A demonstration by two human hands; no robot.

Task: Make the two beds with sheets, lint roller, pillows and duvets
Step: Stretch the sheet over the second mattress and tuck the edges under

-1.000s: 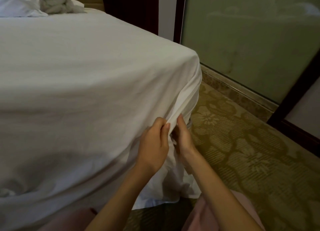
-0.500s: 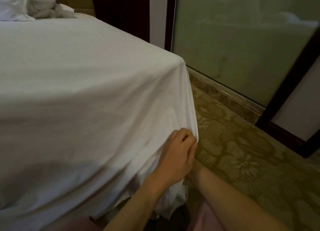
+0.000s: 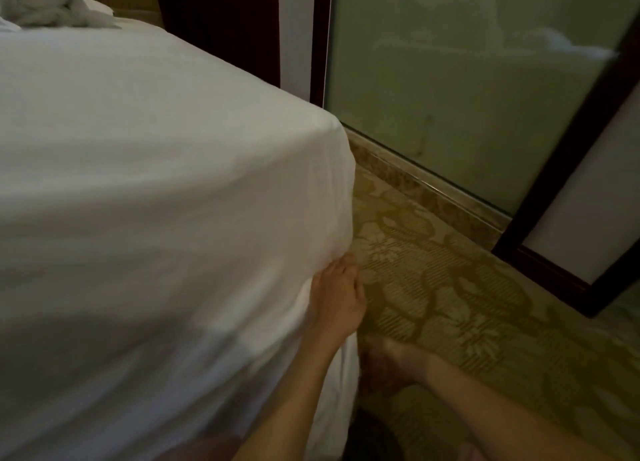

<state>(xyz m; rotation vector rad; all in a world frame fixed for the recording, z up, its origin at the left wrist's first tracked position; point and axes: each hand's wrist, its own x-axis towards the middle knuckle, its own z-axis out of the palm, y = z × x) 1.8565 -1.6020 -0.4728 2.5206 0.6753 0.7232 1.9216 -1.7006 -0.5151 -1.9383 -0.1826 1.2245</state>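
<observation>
Bed (image 3: 330,142) w/ white sheet (image 3: 138,190) on; prob. crumpled duvet (image 3: 52,10) far end.

Carpet (image 3: 450,287): covers floor, yellow-green, floral and ring pattern with ribbed patches.
Glass panel (image 3: 467,80): frosted, pale green, upright at far side of carpet; faint blurred shapes visible in it.
Stone strip (image 3: 426,190): mottled brown, runs along base of glass panel, touching carpet edge.
Frame (image 3: 568,156): dark wood, borders glass panel at right; matching post (image 3: 318,38) at left.
White panel (image 3: 595,201): right of frame.
Dark red panel (image 3: 221,21): upper centre, material unclear.
</observation>
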